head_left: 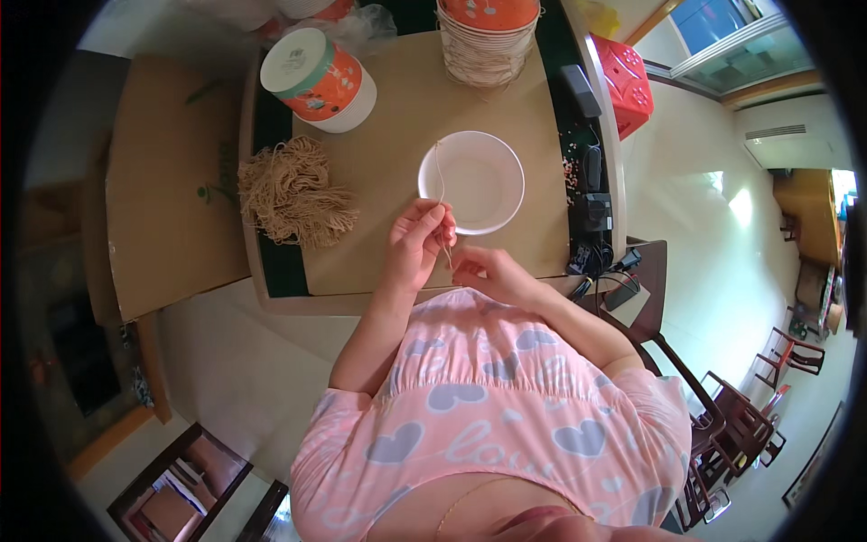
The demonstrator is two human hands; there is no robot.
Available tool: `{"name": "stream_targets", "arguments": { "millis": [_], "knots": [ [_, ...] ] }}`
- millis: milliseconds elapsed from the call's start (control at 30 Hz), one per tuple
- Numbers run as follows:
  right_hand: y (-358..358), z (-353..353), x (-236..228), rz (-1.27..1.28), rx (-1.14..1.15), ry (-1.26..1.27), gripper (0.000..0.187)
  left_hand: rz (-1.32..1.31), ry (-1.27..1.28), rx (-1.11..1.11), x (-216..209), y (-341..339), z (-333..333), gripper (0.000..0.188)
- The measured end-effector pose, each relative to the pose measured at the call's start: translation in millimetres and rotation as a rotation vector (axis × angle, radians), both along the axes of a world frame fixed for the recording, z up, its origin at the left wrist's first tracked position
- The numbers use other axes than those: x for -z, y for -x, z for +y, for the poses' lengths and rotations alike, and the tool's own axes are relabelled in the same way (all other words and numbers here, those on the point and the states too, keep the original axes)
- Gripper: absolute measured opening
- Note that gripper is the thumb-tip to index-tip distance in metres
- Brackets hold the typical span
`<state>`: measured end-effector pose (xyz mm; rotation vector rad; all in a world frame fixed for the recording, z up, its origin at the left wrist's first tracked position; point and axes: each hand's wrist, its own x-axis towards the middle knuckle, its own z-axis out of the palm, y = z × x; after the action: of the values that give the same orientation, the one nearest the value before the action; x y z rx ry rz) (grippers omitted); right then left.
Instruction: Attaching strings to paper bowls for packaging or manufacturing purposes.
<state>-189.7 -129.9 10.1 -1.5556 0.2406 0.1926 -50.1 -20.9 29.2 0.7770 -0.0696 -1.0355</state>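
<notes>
Pink cloth with grey hearts (pixel 488 397), the wearer's top, fills the view on the body side of the grip, closest to my lens. Just beyond it I find a thin tan cord (pixel 441 176), pinched in the left hand (pixel 415 239): thumb and fingertips are brought together on it, with no gap that I can make out. From that pinch the cord's longer stretch runs away from the body, bowing slightly, across the left part of a round white bowl (pixel 492 185) toward its far rim. Its long axis therefore points roughly straight out from the wearer, while short loose strands dangle on the near side of the pinch. For those strands the right hand (pixel 497 273) is close too: its fingers are half curled, tips right by the ends, and I cannot tell whether they have hold of anything.

I see the bowl just ahead and to the right of the pinch, mouth up, on a brown sheet (pixel 397 108). Well to the left of the grip sits a shaggy bundle of twine (pixel 293 194), and beyond that a green-ended orange-and-white tub (pixel 330 86). Ahead, past the bowl, I have a stack of nested bowls (pixel 488 50). Out to the right of both hands lie black power adapters (pixel 594 212), with a red plastic stool (pixel 623 86) further off.
</notes>
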Motion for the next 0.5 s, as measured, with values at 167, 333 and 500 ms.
{"name": "stream_targets", "arguments": {
  "millis": [167, 333, 500],
  "knots": [
    [40, -5, 31, 0.159, 0.258, -0.200, 0.014, -0.138, -0.226, 0.089, 22, 13, 11, 0.009],
    [57, -24, 72, 0.169, 0.810, -0.445, 0.026, -0.456, -0.421, 0.164, 51, 36, 22, 0.008],
    [53, -34, 79, 0.182, 0.866, -0.702, 0.022, -0.445, -0.437, 0.199, 55, 51, 18, 0.008]
  ]
}}
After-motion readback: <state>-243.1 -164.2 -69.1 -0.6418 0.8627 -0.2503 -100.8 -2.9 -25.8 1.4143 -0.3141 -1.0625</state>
